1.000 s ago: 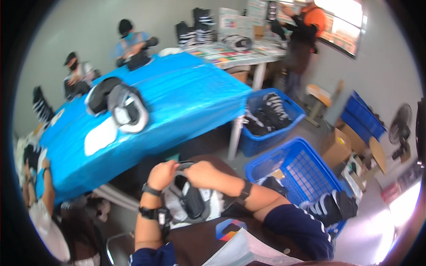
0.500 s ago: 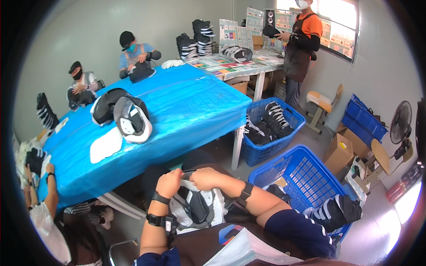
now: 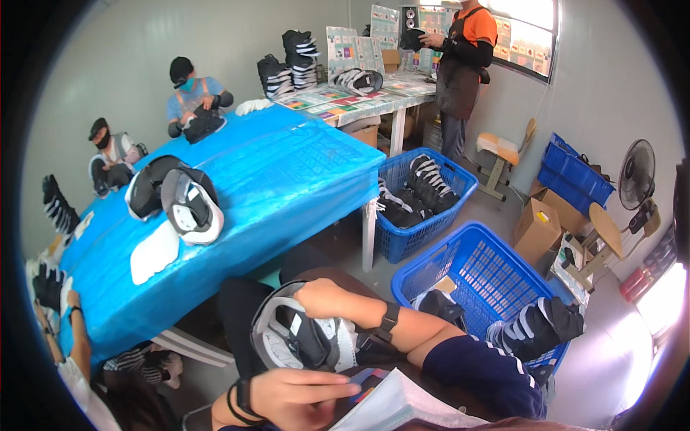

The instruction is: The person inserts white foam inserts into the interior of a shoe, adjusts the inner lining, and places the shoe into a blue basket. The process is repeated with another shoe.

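Observation:
A black, white and grey padded piece [image 3: 302,334], which looks like a boot upper, rests in my lap with its opening facing up. My right hand [image 3: 316,297] is closed on its top rim. Apart from the piece, my left hand [image 3: 291,399] is low and close to my body, fingers stretched out and slightly blurred, holding nothing. Two similar uppers stand on the blue-covered table [image 3: 287,187] ahead: a white and grey one [image 3: 192,208] and a darker one [image 3: 147,187]. Beside them lies a flat white pad [image 3: 154,251].
At my right, a blue basket [image 3: 467,237] holds several black-and-white uppers [image 3: 535,329]; another blue basket [image 3: 402,241] stands behind it. Co-workers sit along the table and one stands [image 3: 463,72] at the back table. A fan [image 3: 636,172] and chairs are at far right.
My left hand has let go of the upper's rim and moved down toward my body. My right hand still grips it, and the upper has tilted, showing more of its grey rim. The view has shifted.

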Demonstrator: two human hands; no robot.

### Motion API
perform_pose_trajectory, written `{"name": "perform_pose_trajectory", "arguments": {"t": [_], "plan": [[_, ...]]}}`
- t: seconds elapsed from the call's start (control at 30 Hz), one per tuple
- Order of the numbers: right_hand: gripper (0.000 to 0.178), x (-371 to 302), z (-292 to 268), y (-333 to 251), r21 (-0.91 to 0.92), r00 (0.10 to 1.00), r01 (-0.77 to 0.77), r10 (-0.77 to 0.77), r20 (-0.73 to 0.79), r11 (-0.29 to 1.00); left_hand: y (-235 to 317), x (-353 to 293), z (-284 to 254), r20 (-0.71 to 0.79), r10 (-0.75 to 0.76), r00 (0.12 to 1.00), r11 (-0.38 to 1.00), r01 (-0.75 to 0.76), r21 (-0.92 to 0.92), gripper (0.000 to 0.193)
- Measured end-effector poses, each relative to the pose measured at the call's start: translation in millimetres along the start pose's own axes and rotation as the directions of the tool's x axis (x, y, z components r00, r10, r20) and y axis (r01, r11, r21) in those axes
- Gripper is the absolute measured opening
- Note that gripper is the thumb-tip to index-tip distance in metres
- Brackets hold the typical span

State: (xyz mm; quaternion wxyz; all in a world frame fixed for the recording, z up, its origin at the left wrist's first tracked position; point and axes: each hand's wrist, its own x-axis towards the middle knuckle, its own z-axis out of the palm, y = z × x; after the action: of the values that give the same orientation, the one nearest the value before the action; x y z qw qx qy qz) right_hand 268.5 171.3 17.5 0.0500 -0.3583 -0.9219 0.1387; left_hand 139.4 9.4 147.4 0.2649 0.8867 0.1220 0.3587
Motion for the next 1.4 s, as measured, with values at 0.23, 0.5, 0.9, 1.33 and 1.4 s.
{"name": "perform_pose_trajectory", "arguments": {"t": [0.23,0.5,0.9,1.33,1.4], "plan": [[0.014,-0.8,-2.9,2.0,-0.038,0.999,0.019,-0.02,-0.037,0.999,-11.0,8.7,-6.9,-0.652,0.442,0.616,0.895,-0.351,0.276,0.017],[0.014,0.7,5.1,7.0,0.012,0.997,0.028,-0.027,-0.069,1.0,-24.5,-9.0,-18.6,-0.539,0.455,0.709,0.828,-0.113,0.55,0.016],[0.017,2.1,6.4,9.1,0.024,1.0,-0.006,0.006,-0.023,1.0,-187.7,-59.8,-27.5,-0.213,-0.732,0.647,0.544,0.744,0.389,0.03],[0.012,4.0,0.7,8.6,0.024,0.999,0.007,-0.008,0.031,1.0,-198.1,-65.6,-18.1,-0.369,-0.614,0.698,0.575,0.716,0.396,0.026],[0.012,5.8,0.5,8.5,-0.002,0.997,0.058,-0.058,0.042,0.998,-197.8,-67.3,-15.1,-0.436,-0.585,0.684,0.588,0.728,0.353,0.025]]}}
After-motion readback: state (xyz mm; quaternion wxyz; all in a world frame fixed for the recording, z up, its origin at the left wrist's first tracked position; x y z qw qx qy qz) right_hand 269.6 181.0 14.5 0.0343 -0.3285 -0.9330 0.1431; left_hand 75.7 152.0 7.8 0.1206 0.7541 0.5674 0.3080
